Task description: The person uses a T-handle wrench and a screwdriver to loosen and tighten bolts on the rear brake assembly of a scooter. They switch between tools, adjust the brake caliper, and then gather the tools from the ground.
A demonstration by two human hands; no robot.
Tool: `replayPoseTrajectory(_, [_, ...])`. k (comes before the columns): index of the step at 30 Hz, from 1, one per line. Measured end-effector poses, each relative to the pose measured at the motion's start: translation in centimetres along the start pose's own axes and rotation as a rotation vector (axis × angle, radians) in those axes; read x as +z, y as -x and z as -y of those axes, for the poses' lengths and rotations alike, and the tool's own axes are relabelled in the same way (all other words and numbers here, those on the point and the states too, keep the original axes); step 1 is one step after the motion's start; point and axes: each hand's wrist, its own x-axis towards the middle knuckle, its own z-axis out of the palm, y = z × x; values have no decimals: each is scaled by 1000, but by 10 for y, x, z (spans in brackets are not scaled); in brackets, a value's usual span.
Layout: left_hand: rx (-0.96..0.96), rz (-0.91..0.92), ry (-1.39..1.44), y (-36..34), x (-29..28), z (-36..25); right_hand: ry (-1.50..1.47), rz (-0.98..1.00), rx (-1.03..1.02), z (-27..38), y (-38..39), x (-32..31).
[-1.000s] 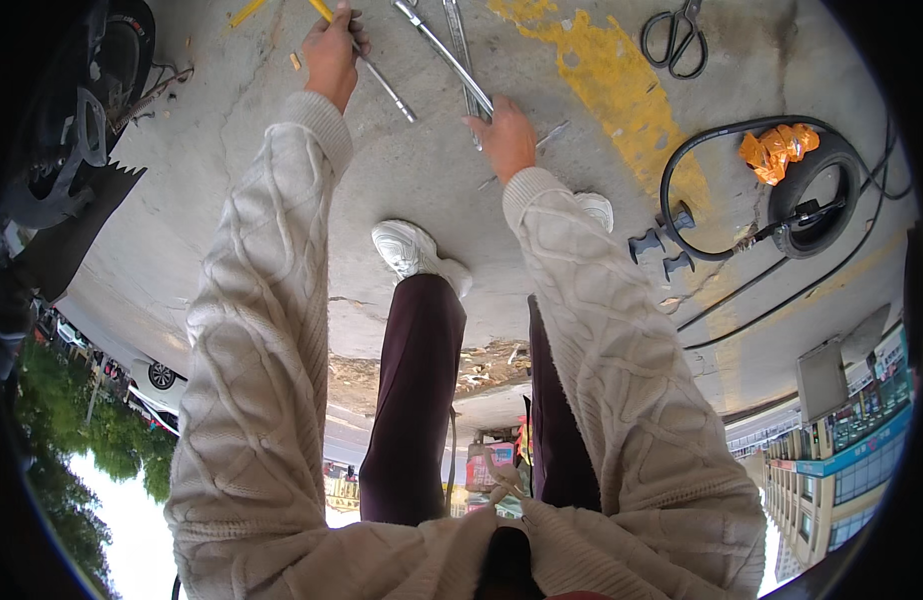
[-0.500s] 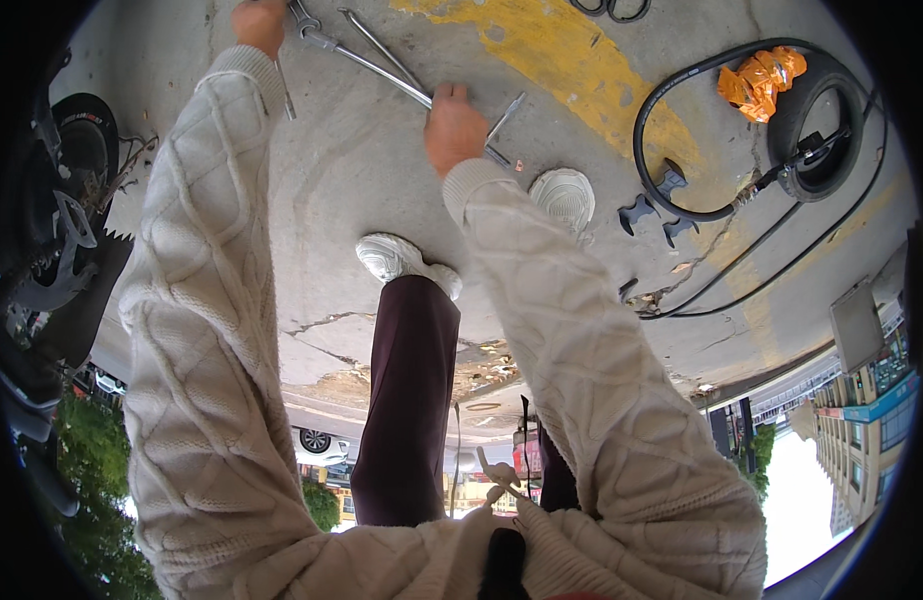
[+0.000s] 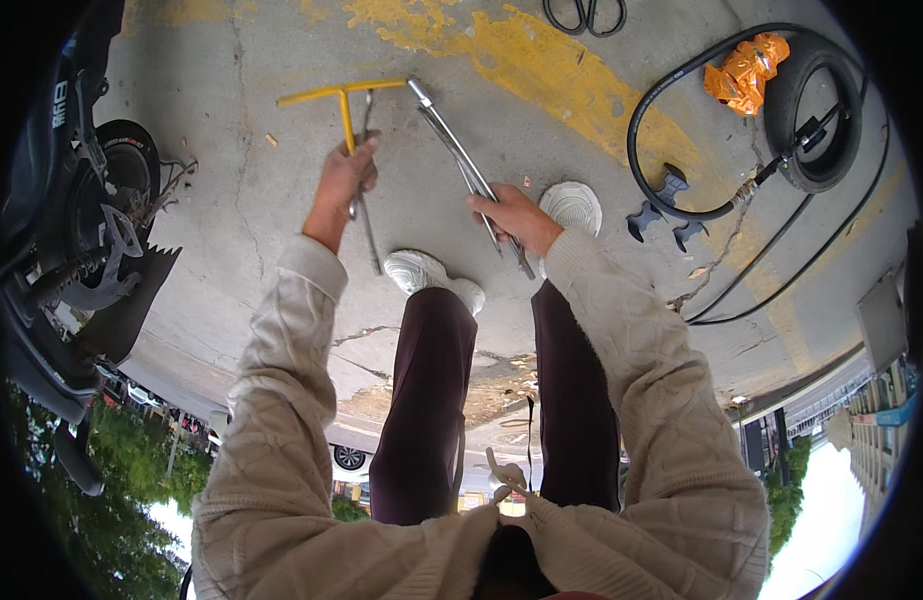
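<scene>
My left hand [image 3: 342, 185] is closed around a yellow T-handled tool [image 3: 317, 95], its crossbar pointing away from me. At least one thin grey metal rod [image 3: 372, 243] is in the same grip, blurred, its end sticking out toward my left shoe. On the right, my right hand [image 3: 517, 215] grips a bundle of long silver wrenches [image 3: 447, 130]. Their far ends reach close to the yellow crossbar, and their near ends stick out below my fingers. How many tools are in each hand is partly hidden by the fingers.
White shoes [image 3: 572, 207] stand on cracked concrete with worn yellow paint. At right lie a black hose [image 3: 637, 150], a small tyre [image 3: 777, 150], a crumpled orange wrapper [image 3: 750, 75] and a dark plastic knob [image 3: 672, 185]. Black-handled scissors [image 3: 585, 15] lie far off. A scooter [image 3: 72, 220] stands left.
Both hands have drawn back toward me, the left also rightward. The wrenches have come off the ground in my right hand. The yellow T-handled tool now shows in my left hand.
</scene>
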Motion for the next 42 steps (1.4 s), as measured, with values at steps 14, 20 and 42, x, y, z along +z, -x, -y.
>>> replayPoseTrajectory(14, [-269, 51, 313, 23, 111, 64, 595, -43, -354, 88, 6, -33])
replayPoseTrajectory(20, [-86, 26, 604, 69, 123, 41, 964, -1454, -808, 208, -69, -160])
replayPoseTrajectory(42, [-84, -123, 1217, 241, 31, 12, 1005, -942, -1112, 401, -187, -47])
